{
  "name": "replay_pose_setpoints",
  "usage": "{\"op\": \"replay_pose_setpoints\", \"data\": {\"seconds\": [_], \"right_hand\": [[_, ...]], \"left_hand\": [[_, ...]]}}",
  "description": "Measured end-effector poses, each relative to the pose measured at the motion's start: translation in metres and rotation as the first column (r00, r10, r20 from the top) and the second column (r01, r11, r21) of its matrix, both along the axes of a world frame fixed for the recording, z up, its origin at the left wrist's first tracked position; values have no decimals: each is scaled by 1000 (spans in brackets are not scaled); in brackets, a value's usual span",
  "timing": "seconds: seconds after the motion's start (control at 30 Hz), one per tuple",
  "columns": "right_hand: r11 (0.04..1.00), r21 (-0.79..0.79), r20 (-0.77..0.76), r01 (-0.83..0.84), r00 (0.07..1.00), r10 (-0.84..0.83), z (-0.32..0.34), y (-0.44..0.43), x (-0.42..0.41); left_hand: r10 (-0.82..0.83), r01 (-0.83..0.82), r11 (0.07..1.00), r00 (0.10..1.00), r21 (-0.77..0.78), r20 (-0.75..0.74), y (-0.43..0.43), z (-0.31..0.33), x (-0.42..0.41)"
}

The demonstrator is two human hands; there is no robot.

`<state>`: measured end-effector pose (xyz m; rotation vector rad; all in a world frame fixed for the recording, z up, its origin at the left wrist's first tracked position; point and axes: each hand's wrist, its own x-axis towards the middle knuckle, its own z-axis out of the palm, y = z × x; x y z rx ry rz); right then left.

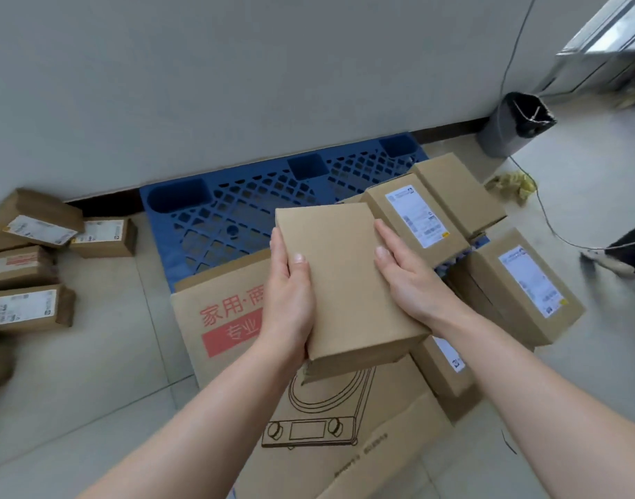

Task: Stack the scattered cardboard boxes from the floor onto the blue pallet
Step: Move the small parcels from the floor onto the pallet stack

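Observation:
I hold a plain brown cardboard box (344, 279) in the air over the blue pallet (236, 214), which lies against the wall. My left hand (290, 293) grips the box's left edge, thumb on top. Gripping the right edge is my right hand (409, 279), its thumb also on top. Beneath the held box a large flat carton (229, 318) with red print and a cooker drawing lies on the pallet's near part. Several labelled boxes (420, 217) sit on the pallet's right side.
Several small labelled boxes (38, 225) lie scattered on the tiled floor at the left. A grey bin (506, 127) with a black liner stands by the wall at the right. A thin cable (546, 217) and a person's foot (618, 257) are at the right.

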<state>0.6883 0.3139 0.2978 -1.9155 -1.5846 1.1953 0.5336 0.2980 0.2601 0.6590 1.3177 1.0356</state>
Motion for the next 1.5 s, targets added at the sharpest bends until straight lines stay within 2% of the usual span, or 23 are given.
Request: {"op": "replay_pose_setpoints", "data": {"seconds": [0.3,0.6,0.93,1.27,1.5], "right_hand": [[1000,3,73,-7,997,7,17,-29,132],[999,-54,156,7,988,1,-6,-61,208],[994,-91,169,67,984,-51,-46,-43,235],[992,-98,259,76,965,-48,-74,-26,246],[998,-58,334,34,943,-13,-85,-18,244]], "left_hand": [[17,-16,998,999,54,-34,-35,0,139],[4,-1,1000,992,26,-124,-75,-21,219],[-91,87,996,974,-28,-208,-68,-50,253],[-145,124,985,972,-118,-187,-49,-63,268],[-97,74,984,985,-161,-139,-38,-60,274]]}}
